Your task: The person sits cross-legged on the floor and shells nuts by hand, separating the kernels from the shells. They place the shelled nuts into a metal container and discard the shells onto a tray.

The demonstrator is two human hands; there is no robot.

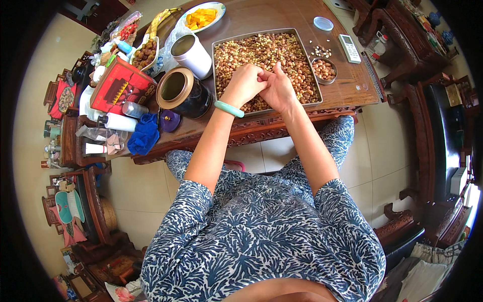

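Note:
A rectangular metal tray (321, 90) full of mixed nuts and beans lies on the carved wooden table. Over its near part my left hand (245, 83), a pale green bangle (229, 108) on its wrist, meets my right hand (278, 88). The left fingertips touch the right hand's fingers; whether something small is between them cannot be told. My right palm is turned up, its thumb raised. At the tray's right stands a small round tin (323, 70) of reddish-brown nuts, with loose pieces (320, 51) scattered behind it.
Left of the tray stand an open white canister (196, 56) and an open dark jar (192, 102). Farther left are a red box (120, 85), a blue cloth (144, 135) and bottles. A plate (220, 11) of yellow fruit lies behind; a remote control (349, 49) and a clear lid (323, 23) lie right.

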